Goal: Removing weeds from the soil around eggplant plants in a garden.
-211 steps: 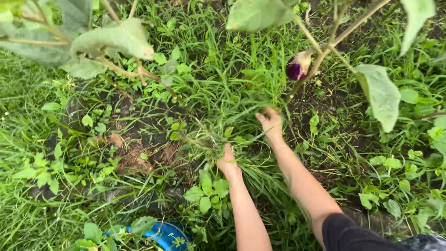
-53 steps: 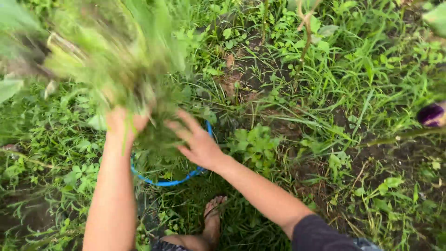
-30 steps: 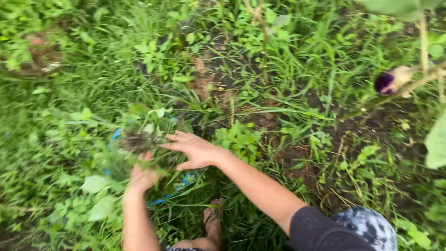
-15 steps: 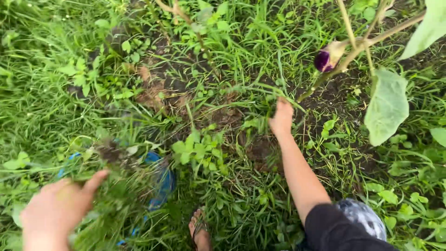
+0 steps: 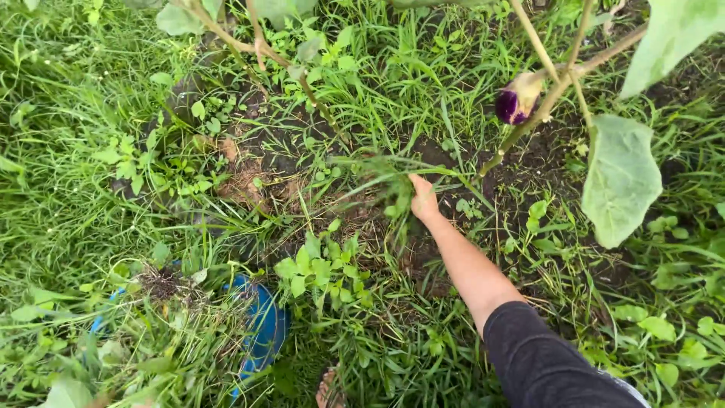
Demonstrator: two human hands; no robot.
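Green grass and weeds fill the single head view, where the person's right hand (image 5: 423, 200) reaches forward on a bare arm with a dark sleeve (image 5: 544, 366) and closes its fingers around a tuft of long grass (image 5: 377, 177), blades fanning out to the left of the fist. The tuft stands at the middle of the plot, just beside the foot of a woody plant stem (image 5: 521, 125) that carries a small purple eggplant (image 5: 513, 102) and one large pale leaf (image 5: 621, 177). The left hand is out of view. At lower left a blue bucket (image 5: 264, 325) sits near the person's foot (image 5: 328, 389), and a heap of pulled weeds (image 5: 162, 317), roots and soil showing, lies over its rim and hides most of it. Judging by that heap and by the patches of bare dark soil (image 5: 260, 162) beyond the hand, a good share of the weeding around this plant looks done; the grasped tuft appears rooted yet, and thick grass to the left, along the top and around the broad-leaved weeds (image 5: 317, 264) between hand and bucket suggests plenty remains. Ground here is damp, dark garden earth, uneven and mostly overgrown, outdoors in soft daylight, with more plant stems crossing the top edge.
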